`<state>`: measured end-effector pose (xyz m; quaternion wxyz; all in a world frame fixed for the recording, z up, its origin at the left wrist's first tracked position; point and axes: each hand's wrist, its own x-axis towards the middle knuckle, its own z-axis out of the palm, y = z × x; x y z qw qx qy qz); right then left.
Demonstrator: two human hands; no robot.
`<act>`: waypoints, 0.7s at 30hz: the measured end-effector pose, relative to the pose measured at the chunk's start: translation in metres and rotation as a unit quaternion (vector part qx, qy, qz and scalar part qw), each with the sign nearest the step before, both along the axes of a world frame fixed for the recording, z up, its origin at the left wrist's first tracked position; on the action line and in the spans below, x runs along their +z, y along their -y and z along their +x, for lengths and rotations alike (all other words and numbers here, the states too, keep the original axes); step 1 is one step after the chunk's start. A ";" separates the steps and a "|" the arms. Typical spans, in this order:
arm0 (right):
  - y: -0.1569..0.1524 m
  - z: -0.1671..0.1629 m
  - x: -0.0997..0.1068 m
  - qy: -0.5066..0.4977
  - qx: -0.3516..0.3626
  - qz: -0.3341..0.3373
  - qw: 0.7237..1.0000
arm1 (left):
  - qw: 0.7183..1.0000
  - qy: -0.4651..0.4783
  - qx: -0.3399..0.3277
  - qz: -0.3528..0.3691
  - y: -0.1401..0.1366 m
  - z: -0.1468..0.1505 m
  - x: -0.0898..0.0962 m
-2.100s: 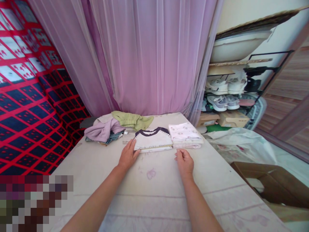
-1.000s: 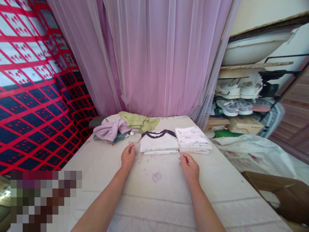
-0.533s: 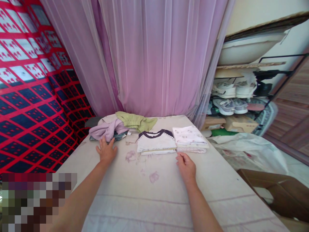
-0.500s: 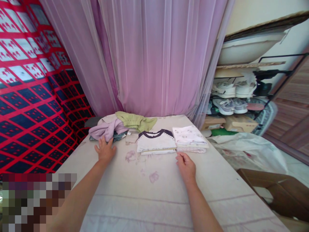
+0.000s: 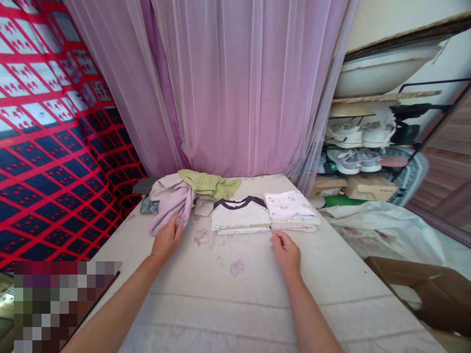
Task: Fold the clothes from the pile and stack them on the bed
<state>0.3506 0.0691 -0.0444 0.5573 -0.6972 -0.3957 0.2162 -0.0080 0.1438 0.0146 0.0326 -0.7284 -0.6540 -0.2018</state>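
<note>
My left hand (image 5: 168, 239) is closed on the near edge of a lilac garment (image 5: 175, 208) and draws it out from a loose heap of clothes. In that heap lie green elastic-waist pants (image 5: 209, 185), a pale garment (image 5: 162, 187) and a grey-blue patterned piece (image 5: 148, 206). My right hand (image 5: 286, 251) rests on the bed sheet with curled fingers, just in front of the folded clothes; whether its fingertips hold anything is hidden. Beyond it lie a folded white shirt with dark raglan shoulders (image 5: 241, 215) and a stack of folded white printed clothes (image 5: 290, 206).
The bed (image 5: 221, 304) has a pale flowered sheet. Behind it hangs a purple curtain (image 5: 239, 88); a red and navy patterned cloth (image 5: 47, 162) hangs at left. To the right stand a shoe rack (image 5: 415, 144) with shoes and an open cardboard box (image 5: 427, 284).
My left hand has closed on the lilac garment and pulled it nearer, spreading it down over the sheet. My right hand has kept its place by the folded clothes.
</note>
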 end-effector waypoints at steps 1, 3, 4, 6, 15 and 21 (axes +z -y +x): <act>0.000 0.000 0.000 0.003 0.000 -0.002 1.000 | 1.000 0.017 0.006 -0.013 0.007 0.003 -0.002; 0.000 0.001 -0.001 0.012 -0.001 -0.007 1.000 | 0.998 0.053 0.019 -0.038 0.019 0.012 -0.008; -0.001 0.001 -0.001 0.014 -0.001 -0.009 1.000 | 0.996 0.074 0.027 -0.049 0.025 0.016 -0.011; -0.001 0.002 -0.003 0.014 0.002 -0.014 1.000 | 0.990 0.118 0.040 -0.063 0.034 0.025 -0.016; -0.001 0.004 -0.006 0.000 0.011 -0.002 1.000 | 0.923 0.371 0.102 -0.016 0.067 0.041 -0.028; -0.003 0.005 -0.010 0.036 0.009 -0.013 0.999 | 0.699 0.707 0.103 -0.026 0.088 0.026 -0.029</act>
